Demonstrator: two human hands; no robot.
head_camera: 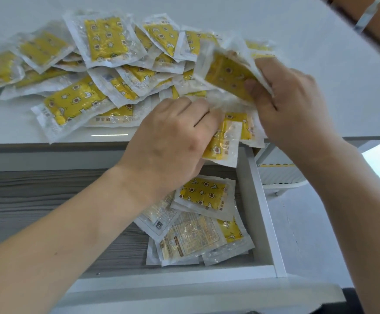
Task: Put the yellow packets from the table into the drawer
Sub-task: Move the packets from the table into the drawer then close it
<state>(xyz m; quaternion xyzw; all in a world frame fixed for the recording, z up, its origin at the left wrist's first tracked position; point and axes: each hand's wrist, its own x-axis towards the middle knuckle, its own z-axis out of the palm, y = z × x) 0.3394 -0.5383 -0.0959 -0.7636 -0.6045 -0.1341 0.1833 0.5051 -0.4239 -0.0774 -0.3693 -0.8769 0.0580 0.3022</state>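
Note:
Several yellow packets in clear wrappers lie in a loose pile (98, 71) across the white table (297, 37). My right hand (288, 98) grips a yellow packet (227, 75) lifted off the pile's right end. My left hand (168, 141) holds another packet (225, 141) at the table's front edge, right over the open drawer (261, 200). Several packets (198, 223) lie in the drawer's right end, some face down.
The drawer has a grey wood-grain floor (37, 200) and white walls, with its front rail nearest me. A white ribbed object (279, 175) stands on the floor to the right of the drawer. A brown surface crosses the top right corner.

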